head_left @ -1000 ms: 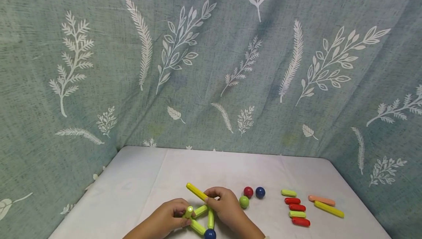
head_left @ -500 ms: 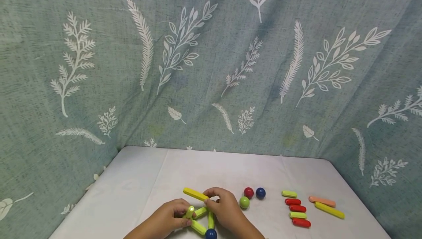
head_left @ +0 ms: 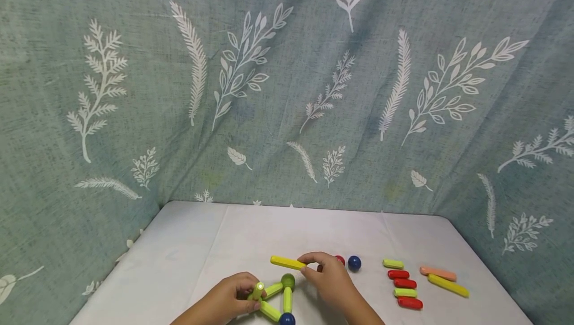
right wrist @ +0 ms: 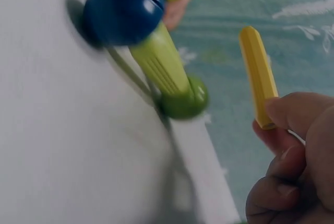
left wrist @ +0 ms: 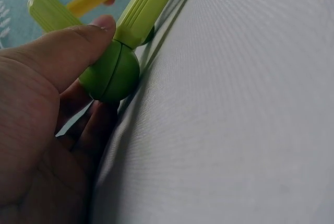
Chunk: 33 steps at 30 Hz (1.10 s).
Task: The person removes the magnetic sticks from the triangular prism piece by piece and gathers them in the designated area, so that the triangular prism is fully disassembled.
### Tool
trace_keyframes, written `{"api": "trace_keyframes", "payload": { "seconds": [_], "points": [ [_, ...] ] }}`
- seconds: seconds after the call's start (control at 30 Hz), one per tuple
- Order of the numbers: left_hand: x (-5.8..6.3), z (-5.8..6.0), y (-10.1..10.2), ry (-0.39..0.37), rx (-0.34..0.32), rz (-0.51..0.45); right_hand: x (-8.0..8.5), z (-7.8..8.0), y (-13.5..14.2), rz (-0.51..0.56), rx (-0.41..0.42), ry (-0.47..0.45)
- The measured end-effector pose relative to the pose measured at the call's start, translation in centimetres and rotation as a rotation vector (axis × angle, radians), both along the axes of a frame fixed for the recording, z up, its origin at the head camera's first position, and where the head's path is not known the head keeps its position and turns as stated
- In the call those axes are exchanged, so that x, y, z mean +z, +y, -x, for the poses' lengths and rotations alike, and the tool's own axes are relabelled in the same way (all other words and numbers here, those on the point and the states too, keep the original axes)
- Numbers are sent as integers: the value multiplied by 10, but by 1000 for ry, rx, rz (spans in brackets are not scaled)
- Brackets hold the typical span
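Observation:
My left hand [head_left: 235,292] grips a green ball [left wrist: 112,75] at one corner of a triangle of lime green sticks, its thumb on the ball's upper side. A lime stick [head_left: 258,291] rises from that ball. The other two corners have a green ball [head_left: 288,281] and a dark blue ball [head_left: 287,319], joined by a lime stick [right wrist: 162,59]. Between thumb and fingers, my right hand [head_left: 329,281] pinches one end of a yellow stick [head_left: 287,263]. In the right wrist view that stick is apart from the triangle.
Behind the right hand, a red ball [head_left: 341,260] is partly hidden, with a blue ball [head_left: 354,263] beside it. Farther right lie several short red [head_left: 405,283] and lime sticks [head_left: 392,263], a long orange stick [head_left: 438,273] and a yellow one [head_left: 448,285].
My right hand has moved right with the yellow stick, off the triangle's far corner, uncovering the green ball there. It now covers the loose green ball. The left hand keeps its hold.

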State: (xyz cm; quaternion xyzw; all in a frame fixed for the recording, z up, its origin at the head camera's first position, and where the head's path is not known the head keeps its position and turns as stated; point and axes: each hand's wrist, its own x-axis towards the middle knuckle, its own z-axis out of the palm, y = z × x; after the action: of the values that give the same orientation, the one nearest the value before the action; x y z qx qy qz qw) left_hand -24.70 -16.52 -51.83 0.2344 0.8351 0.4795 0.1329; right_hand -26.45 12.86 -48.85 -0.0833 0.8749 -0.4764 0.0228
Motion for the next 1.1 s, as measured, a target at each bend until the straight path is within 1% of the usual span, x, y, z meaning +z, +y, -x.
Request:
{"api": "trace_keyframes", "payload": {
  "seconds": [0.23,0.5,0.63,0.77,0.97,1.1],
  "points": [
    [-1,1,-2,0,-12,-4,5,-4,38,-14,-106,-44],
    [-2,1,-2,21,-18,-8,8,-12,81,-62,-219,-27],
    [-3,2,-1,27,-27,-22,10,-17,102,-92,-281,-44],
    [-4,2,-1,30,-29,-27,12,-22,122,-138,-319,-52],
    [-2,1,-2,54,-29,-10,12,-26,155,-115,-373,-132],
    [-4,0,-2,50,-33,-31,12,-27,174,-116,-397,-131]
  ]
}}
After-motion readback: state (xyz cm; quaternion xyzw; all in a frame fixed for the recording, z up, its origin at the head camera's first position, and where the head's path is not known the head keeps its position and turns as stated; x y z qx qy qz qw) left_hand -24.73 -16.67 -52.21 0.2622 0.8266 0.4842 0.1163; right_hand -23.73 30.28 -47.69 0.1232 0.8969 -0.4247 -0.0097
